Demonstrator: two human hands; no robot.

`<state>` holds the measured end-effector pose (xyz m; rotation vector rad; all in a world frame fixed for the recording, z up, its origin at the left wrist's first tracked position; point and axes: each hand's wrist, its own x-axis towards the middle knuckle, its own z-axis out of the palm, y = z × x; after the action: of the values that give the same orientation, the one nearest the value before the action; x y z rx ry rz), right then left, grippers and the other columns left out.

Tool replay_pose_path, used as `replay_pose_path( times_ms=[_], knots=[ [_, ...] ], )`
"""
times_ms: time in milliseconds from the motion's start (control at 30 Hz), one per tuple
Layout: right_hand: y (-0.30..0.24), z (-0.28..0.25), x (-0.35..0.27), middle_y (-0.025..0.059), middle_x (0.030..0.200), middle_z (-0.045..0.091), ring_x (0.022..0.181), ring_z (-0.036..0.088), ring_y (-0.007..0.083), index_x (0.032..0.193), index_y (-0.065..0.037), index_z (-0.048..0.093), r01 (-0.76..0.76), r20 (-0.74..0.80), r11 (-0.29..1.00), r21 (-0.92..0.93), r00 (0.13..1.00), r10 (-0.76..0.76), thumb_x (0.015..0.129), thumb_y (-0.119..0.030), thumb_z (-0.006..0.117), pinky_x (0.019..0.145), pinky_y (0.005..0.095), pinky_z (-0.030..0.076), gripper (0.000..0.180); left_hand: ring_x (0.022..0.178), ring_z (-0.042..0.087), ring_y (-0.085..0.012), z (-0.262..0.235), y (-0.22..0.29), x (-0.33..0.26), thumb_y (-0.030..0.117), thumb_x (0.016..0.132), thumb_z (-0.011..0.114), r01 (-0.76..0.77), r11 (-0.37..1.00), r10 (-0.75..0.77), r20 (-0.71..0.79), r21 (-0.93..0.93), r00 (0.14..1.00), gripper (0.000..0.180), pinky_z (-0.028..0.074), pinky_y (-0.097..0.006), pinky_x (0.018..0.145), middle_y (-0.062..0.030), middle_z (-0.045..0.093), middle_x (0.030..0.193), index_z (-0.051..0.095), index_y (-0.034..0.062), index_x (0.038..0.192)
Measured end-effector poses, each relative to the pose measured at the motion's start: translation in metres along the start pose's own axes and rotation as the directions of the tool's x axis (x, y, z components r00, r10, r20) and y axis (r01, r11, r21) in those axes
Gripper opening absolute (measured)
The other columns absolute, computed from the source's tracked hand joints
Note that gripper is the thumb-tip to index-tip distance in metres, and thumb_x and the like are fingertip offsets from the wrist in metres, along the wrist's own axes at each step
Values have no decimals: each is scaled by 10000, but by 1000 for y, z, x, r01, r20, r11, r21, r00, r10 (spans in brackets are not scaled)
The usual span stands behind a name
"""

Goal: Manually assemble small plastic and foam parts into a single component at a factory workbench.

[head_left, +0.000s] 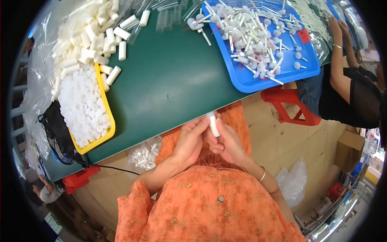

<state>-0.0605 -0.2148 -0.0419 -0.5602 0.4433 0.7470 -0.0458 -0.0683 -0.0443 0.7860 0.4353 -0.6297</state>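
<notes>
Just off the near edge of the green table (169, 90), a short white cylinder (214, 128) with a paler upper end is held between my two hands. My left hand (191, 139) is closed, its thumb and fingertips pinching near the cylinder's upper end. Around the cylinder's side, the fingers and thumb of my right hand (229, 144) are closed too. Parts of it are hidden by the fingers. Nearest on the tabletop to the left is a yellow tray (106, 101) heaped with small white caps (84, 105).
Loose white cylinders (92, 40) pile at the back left, near clear tubes (168, 20). A blue tray (262, 82) of white stemmed parts with red wires stands at right. Beyond it sits another person (342, 80) by a red stool (292, 107). A plastic bag (292, 183) lies on the floor.
</notes>
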Motion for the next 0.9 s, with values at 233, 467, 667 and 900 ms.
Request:
replay_pose_path(
  times_ms=[233, 467, 667, 900],
  knots=[
    [1, 3, 0, -54, 616, 339, 477, 260, 55, 949, -120, 451, -51, 13, 993, 108, 999, 49, 1079, -408, 285, 439, 218, 221, 357, 1146, 562, -184, 2, 5, 0, 190, 999, 552, 9, 1000, -9, 8, -21, 1000, 251, 412, -351, 1038, -82, 640, 1184, 619, 17, 1169],
    [19, -15, 10, -44, 612, 411, 495, 354, 105, 944, -81, 544, 197, 47, 963, -185, 980, -192, 1045, -440, 389, 461, 261, 281, 403, 1172, 555, -191, -6, 7, -4, 246, 1008, 541, 87, 996, -87, 13, 23, 996, 322, 410, -330, 1036, -91, 616, 1243, 597, 4, 1214],
    [-34, 3, -25, 87, 869, 607, 763, 574, 268, 1134, -21, 622, 482, 582, -331, -811, 616, -531, 760, -275, 787, 684, 356, 475, 481, 1128, 593, -175, 0, 23, -40, 213, 1021, 531, -6, 1000, 4, 77, 30, 997, 289, 487, -345, 960, -99, 630, 1220, 595, 16, 1223],
    [-27, 8, -16, 158, 1186, 573, 1050, 587, 343, 1278, 12, 513, 585, 770, -500, -638, 499, -398, 673, -155, 805, 913, 435, 498, 692, 991, 678, -190, 1, 20, -40, 211, 1016, 541, -30, 998, 21, 171, 47, 985, 282, 561, -312, 870, -118, 681, 1090, 584, -6, 1191]
  ],
)
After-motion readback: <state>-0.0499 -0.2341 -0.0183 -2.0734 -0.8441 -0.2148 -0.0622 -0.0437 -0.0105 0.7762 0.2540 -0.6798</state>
